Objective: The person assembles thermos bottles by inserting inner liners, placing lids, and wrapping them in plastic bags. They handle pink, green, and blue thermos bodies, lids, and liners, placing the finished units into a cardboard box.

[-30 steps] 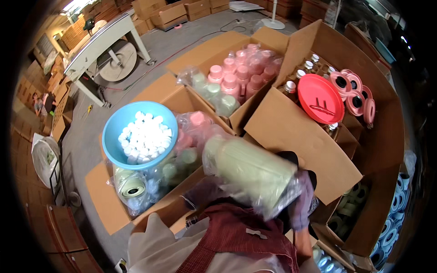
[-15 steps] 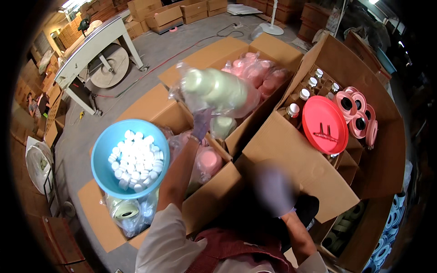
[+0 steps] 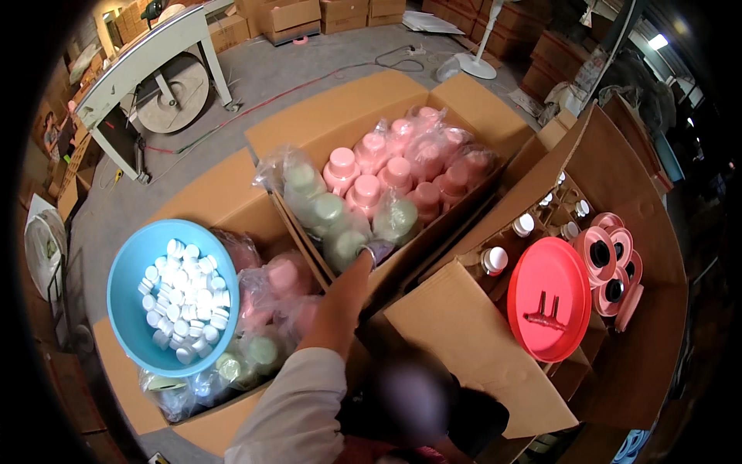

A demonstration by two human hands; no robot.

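My left hand [image 3: 379, 252], in a thin purple glove, reaches into the middle carton [image 3: 349, 98]. It is against light green cup-shaped plastic pieces [image 3: 348, 249] wrapped in clear bags; its fingers are mostly hidden among them. Behind and to the right, pink cup-shaped pieces [image 3: 366, 190] fill the same carton, some in clear plastic. My right hand [image 3: 407, 396], low in front of my body, is gloved and smeared by motion, so its fingers do not show. Beside it is the flap of the right-hand carton [image 3: 471, 348].
A blue basin [image 3: 120, 309] of white caps [image 3: 182, 298] rests on the left carton [image 3: 212, 185], above bagged pink and green pieces. The right carton holds white-capped bottles [image 3: 495, 260], pink rings [image 3: 603, 255] and a red dish [image 3: 545, 278]. A white-framed machine [image 3: 154, 58] stands far left.
My left hand has lowered the bagged green pieces from above into the middle carton's near left side. My right hand has moved left and down. The view has shifted, showing more pink pieces.
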